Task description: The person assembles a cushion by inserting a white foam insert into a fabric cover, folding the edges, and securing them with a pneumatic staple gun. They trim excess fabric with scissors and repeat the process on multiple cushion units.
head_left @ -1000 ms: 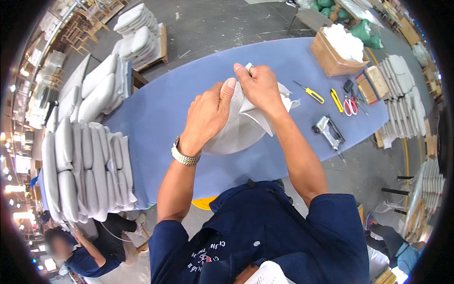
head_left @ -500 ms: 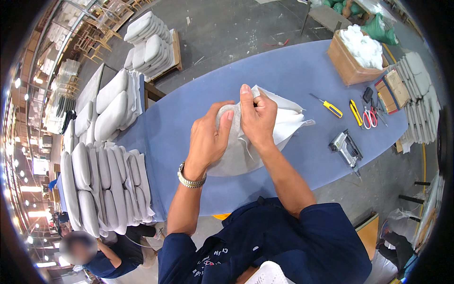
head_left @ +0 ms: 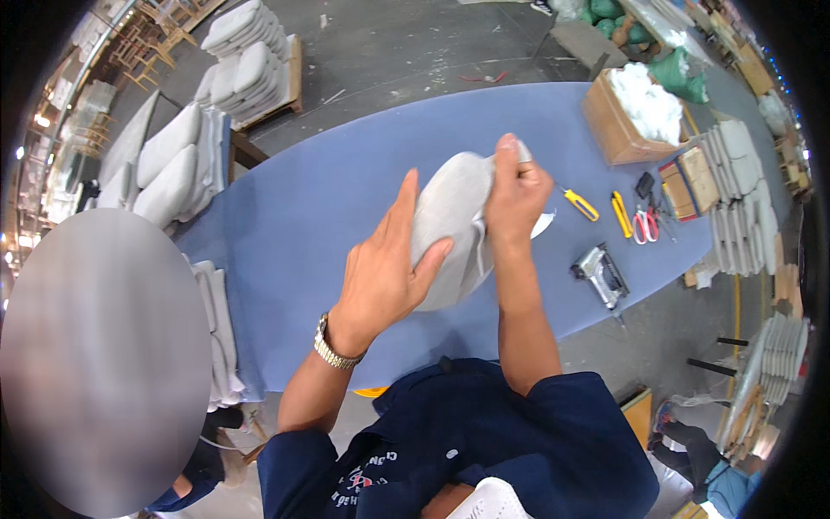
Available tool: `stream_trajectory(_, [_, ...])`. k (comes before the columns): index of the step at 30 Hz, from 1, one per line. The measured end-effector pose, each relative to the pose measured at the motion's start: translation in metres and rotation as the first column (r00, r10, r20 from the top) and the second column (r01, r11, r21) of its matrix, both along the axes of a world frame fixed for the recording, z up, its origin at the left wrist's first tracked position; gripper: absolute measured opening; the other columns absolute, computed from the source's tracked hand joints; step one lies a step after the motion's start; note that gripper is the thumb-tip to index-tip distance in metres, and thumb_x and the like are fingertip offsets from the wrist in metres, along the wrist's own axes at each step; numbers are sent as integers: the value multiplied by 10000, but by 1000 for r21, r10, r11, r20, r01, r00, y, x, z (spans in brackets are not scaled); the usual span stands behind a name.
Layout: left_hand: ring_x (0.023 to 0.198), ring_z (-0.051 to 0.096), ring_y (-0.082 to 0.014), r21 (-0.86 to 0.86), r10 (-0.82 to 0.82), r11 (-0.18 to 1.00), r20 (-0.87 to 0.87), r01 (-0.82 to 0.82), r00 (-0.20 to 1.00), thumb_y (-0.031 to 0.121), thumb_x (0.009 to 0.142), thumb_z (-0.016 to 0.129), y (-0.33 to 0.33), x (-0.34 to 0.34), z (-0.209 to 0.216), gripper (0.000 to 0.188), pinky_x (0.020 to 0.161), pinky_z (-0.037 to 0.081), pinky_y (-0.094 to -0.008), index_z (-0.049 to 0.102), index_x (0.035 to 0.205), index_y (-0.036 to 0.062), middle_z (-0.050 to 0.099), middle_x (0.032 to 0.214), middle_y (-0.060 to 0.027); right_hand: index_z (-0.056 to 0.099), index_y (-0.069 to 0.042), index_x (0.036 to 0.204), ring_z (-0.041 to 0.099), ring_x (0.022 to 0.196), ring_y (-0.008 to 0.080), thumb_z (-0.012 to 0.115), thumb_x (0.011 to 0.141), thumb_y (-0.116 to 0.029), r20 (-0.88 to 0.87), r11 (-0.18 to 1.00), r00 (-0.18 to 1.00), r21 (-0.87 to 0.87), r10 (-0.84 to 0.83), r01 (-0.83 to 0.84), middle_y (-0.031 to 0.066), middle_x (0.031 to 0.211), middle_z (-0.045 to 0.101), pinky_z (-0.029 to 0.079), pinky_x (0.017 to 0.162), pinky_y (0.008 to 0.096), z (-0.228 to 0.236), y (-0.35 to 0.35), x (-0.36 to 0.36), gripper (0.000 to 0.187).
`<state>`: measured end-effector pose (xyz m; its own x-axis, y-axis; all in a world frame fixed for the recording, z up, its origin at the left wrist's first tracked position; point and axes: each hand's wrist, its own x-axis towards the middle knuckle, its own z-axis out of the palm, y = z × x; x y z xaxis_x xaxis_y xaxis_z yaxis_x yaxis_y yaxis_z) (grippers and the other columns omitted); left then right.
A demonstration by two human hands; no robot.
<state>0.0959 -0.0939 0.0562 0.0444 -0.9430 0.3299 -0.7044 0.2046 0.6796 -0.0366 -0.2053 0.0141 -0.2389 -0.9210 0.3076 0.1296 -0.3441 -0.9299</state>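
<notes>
A grey fabric-covered cushion (head_left: 451, 201) stands tilted above the blue table, its smooth rounded face turned toward the left. My left hand (head_left: 380, 264) holds its left side, the thumb across the face and the fingers stretched along the edge. On the opposite side my right hand (head_left: 517, 197) is closed, pinching the cover's edge near the top with the thumb pointing up. Loose folds of fabric hang below the right fingers. A bit of white cloth (head_left: 543, 225) shows behind my right wrist.
On the right of the blue table (head_left: 320, 190) lie a yellow screwdriver (head_left: 581, 205), a yellow cutter (head_left: 622, 214), red-handled scissors (head_left: 645, 225) and a staple gun (head_left: 601, 277). Behind them stands a carton of white stuffing (head_left: 605, 130). Grey cushions (head_left: 220, 320) are stacked left, beside another person.
The cushion has been turned more upright, so its smooth face shows and the white cloth is mostly hidden. My right hand has moved slightly right. A blurred head now covers the left side.
</notes>
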Motion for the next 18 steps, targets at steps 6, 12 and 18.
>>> stream_trajectory(6, [1278, 648, -381, -90, -71, 995, -263, 49, 962, 189, 908, 785, 3, -39, -25, 701, 1020, 541, -419, 484, 1495, -50, 587, 1443, -289, 465, -119, 594, 306, 575, 28, 648, 1058, -281, 92, 994, 991, 53, -96, 92, -89, 609, 445, 230, 502, 288, -14, -32, -50, 525])
stream_trajectory(12, [1303, 637, -352, -351, -266, 933, -513, 83, 816, 132, 894, 790, -9, -85, -77, 736, 1073, 515, -409, 446, 1512, -70, 576, 1482, -253, 567, -119, 647, 453, 529, 37, 640, 1058, -329, 133, 968, 969, 171, -207, 184, -46, 613, 556, 325, 493, 245, -9, -46, -91, 467])
stream_trajectory(18, [1306, 631, -358, -377, -334, 917, -543, 132, 770, 126, 856, 833, -16, -125, -129, 769, 1081, 517, -418, 458, 1502, -56, 574, 1485, -245, 608, -104, 683, 532, 558, 52, 622, 1065, -327, 135, 964, 959, 132, -250, 232, -20, 633, 599, 386, 502, 244, -13, -48, -131, 442])
